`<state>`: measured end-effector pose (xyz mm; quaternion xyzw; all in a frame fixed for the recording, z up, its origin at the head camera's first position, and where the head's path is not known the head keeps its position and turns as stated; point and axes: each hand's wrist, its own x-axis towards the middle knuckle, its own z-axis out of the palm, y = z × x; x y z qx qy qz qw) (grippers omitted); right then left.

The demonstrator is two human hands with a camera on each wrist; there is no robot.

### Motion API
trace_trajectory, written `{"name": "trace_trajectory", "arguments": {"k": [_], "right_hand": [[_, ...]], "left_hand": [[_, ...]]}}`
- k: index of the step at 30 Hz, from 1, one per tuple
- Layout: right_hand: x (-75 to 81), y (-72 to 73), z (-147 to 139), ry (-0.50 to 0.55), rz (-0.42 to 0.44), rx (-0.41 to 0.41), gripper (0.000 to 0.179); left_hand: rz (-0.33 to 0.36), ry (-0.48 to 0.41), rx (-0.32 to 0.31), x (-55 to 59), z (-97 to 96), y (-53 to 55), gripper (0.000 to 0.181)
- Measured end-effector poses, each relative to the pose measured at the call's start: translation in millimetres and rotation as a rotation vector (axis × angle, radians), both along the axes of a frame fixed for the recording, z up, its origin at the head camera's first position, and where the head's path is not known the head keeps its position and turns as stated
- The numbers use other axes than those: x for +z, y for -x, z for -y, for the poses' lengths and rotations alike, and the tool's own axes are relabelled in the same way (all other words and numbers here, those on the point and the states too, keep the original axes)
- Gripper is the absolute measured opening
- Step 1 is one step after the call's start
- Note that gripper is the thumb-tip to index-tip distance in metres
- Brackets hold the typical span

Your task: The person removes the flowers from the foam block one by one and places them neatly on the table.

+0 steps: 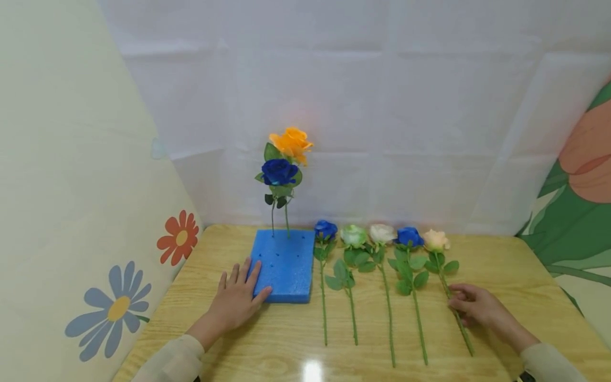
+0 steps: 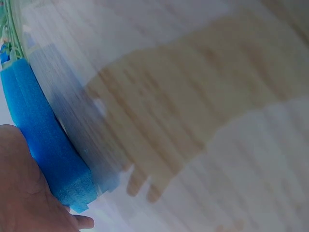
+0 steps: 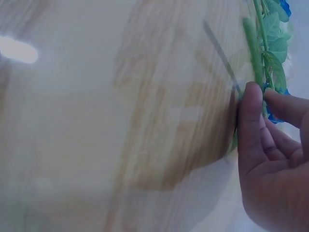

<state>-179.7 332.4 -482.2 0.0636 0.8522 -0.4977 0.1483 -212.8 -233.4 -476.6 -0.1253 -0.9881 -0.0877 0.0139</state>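
Note:
A blue foam block (image 1: 286, 276) with several small holes lies on the table. An orange rose (image 1: 292, 143) and a dark blue rose (image 1: 279, 172) stand upright in its far part. My left hand (image 1: 238, 302), fingers spread, rests at the block's near left corner; the left wrist view shows the hand against the foam (image 2: 48, 135). At the right, my right hand (image 1: 479, 306) pinches the stem of a peach rose (image 1: 436, 241) between thumb and fingers. In the right wrist view the green stem (image 3: 252, 48) passes between the thumb and index finger.
Between block and right hand lie a blue rose (image 1: 325, 230), a green-white rose (image 1: 354, 236), a white rose (image 1: 382, 234) and another blue rose (image 1: 409, 237), stems toward me. A white cloth (image 1: 363, 106) hangs behind the wooden table (image 1: 267, 345); flower-printed cloths flank it.

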Motion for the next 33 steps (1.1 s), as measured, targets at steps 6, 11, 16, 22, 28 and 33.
{"name": "trace_trajectory", "arguments": {"k": [6, 11, 16, 22, 28, 33], "right_hand": [[4.9, 2.1, 2, -0.005, -0.024, 0.004, 0.053], [16.2, 9.3, 10, -0.033, -0.091, 0.042, 0.053], [31.3, 20.6, 27, -0.028, -0.145, 0.064, 0.053], [49.3, 35.5, 53, -0.018, -0.209, 0.105, 0.053], [55.9, 51.9, 76, 0.049, -0.245, 0.134, 0.055], [55.7, 65.4, 94, 0.092, -0.262, 0.14, 0.052]], "left_hand": [[-0.004, -0.012, -0.004, 0.4, 0.1, -1.2, 0.085], [-0.006, -0.013, -0.003, 2.2, -0.3, -2.7, 0.083], [0.0, -0.012, -0.003, 4.4, -1.1, -4.4, 0.082], [0.003, -0.011, -0.007, 3.1, -2.1, -4.6, 0.082], [-0.006, -0.011, -0.006, -0.7, -0.9, -2.2, 0.083], [-0.012, -0.008, -0.006, -0.3, -0.3, -1.7, 0.084]]}}
